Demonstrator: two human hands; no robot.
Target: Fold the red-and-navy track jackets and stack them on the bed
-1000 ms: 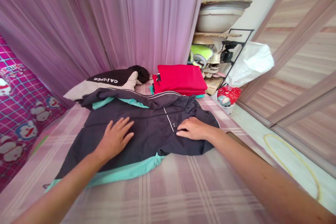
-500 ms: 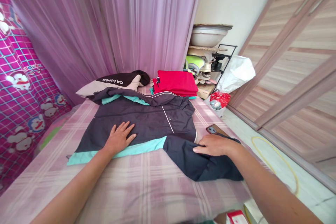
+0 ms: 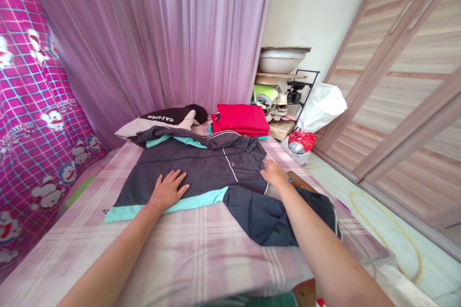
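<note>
A dark jacket [image 3: 201,172] with teal trim lies spread on the plaid bed [image 3: 201,254]. My left hand [image 3: 167,191] rests flat on its lower left part, fingers spread. My right hand [image 3: 272,171] lies at the jacket's right edge near the shoulder, fingers extended onto the cloth. One dark sleeve [image 3: 273,218] lies stretched out toward the bed's right edge, under my right forearm. A phone [image 3: 292,180] peeks out beside my right wrist.
A red folded stack [image 3: 240,119] and a black-and-beige folded garment [image 3: 158,121] sit at the bed's far end, before a purple curtain [image 3: 162,43]. A shoe rack with a basin [image 3: 281,60] and bags [image 3: 301,140] stand right. Wooden wardrobe doors [image 3: 406,91] line the right side.
My right hand has moved from the sleeve up to the jacket's right shoulder edge. The sleeve stays laid out to the right. My left hand has stayed on the jacket.
</note>
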